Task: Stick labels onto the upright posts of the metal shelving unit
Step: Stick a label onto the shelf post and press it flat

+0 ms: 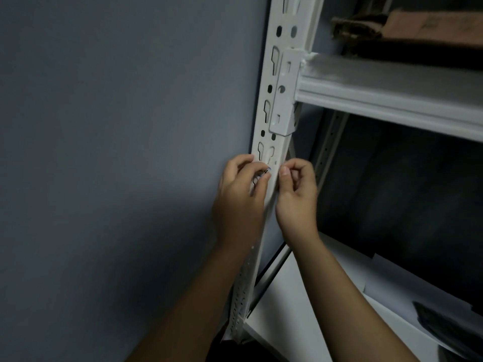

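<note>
Your left hand sits against the outer edge of the post, thumb and fingers curled round a small white label with dark marks on it, holding it flat to the post's front face. Your right hand is at the opposite edge, fingers curled and thumb tip pinched at what looks like the label's other end; the blur makes it hard to say just how much of the label it holds. Both hands meet just below the lowest pair of keyhole slots, and a little under the beam bracket.

You seem to be at the pressing-down stage: the label lies on the post but may not be fully stuck. To do it well, keep the left thumb as the anchor and smooth across to the right, so air goes out at the free edge and no crease forms. Check that the label sits square to the post's edges before you press hard, because a tilted one will be hard to lift again. Keep it on solid metal where you can; over a slot it has nothing to grip and may dent or tear.

Beyond the post, the white beam runs off to the right, a grey wall is to the left, and white sheets lie on the lower shelf.
</note>
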`<state>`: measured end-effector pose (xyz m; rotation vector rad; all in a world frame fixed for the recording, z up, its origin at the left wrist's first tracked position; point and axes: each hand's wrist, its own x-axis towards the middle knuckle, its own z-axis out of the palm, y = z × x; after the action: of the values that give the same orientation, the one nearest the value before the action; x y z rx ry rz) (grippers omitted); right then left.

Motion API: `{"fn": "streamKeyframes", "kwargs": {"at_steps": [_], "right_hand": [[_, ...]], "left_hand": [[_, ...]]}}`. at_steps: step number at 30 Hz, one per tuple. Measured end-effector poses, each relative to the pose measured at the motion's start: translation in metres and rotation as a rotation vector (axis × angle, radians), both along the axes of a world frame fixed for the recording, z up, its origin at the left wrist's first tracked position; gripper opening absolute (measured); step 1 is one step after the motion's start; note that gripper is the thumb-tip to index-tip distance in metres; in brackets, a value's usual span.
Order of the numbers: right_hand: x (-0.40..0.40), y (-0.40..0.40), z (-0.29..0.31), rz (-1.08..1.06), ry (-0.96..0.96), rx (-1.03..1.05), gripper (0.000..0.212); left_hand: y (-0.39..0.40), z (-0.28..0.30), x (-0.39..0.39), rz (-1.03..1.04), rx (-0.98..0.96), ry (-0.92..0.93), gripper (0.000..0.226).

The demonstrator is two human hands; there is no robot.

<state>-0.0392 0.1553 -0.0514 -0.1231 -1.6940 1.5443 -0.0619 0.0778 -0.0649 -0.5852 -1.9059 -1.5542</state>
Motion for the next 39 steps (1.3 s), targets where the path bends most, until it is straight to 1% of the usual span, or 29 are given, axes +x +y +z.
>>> {"fn": "streamKeyframes", "kwargs": {"at_steps": [6,13,17,19,22,25,26,29,33,36,39], "right_hand": [[-0.003,0.000,0.001,0.001,-0.004,-0.046,0.014],[-0.005,-0.004,-0.002,-0.010,-0.020,-0.094,0.021],[-0.004,-0.006,-0.003,-0.021,-0.017,-0.090,0.022],[-0.003,-0.007,-0.003,-0.035,-0.023,-0.079,0.020],[-0.002,-0.008,-0.001,-0.033,-0.039,-0.089,0.018],[0.001,-0.008,0.000,-0.016,-0.030,-0.095,0.021],[0.001,-0.008,0.000,-0.016,-0.028,-0.093,0.022],[0.001,-0.008,0.000,-0.017,-0.030,-0.089,0.023],[0.002,-0.007,0.000,-0.001,-0.021,-0.092,0.020],[0.001,-0.007,-0.002,-0.007,-0.022,-0.088,0.021],[-0.002,-0.009,-0.004,-0.040,-0.017,-0.081,0.024]], "left_hand": [[0.000,-0.001,0.001,-0.012,-0.002,0.006,0.011],[0.002,-0.006,-0.003,-0.020,-0.011,0.035,0.014],[-0.001,-0.004,-0.004,0.014,-0.102,0.099,0.016],[-0.002,0.000,-0.003,0.051,-0.167,0.143,0.021],[-0.004,0.006,-0.002,0.068,-0.216,0.177,0.027],[-0.005,0.006,-0.002,0.084,-0.260,0.190,0.029],[-0.005,0.005,-0.002,0.079,-0.250,0.170,0.028],[-0.005,0.000,-0.003,0.035,-0.141,0.088,0.016],[-0.001,-0.001,-0.005,0.069,-0.134,0.111,0.014],[0.002,-0.005,-0.003,0.114,-0.121,0.115,0.014],[0.004,-0.005,-0.005,0.107,-0.108,0.113,0.012]]}}
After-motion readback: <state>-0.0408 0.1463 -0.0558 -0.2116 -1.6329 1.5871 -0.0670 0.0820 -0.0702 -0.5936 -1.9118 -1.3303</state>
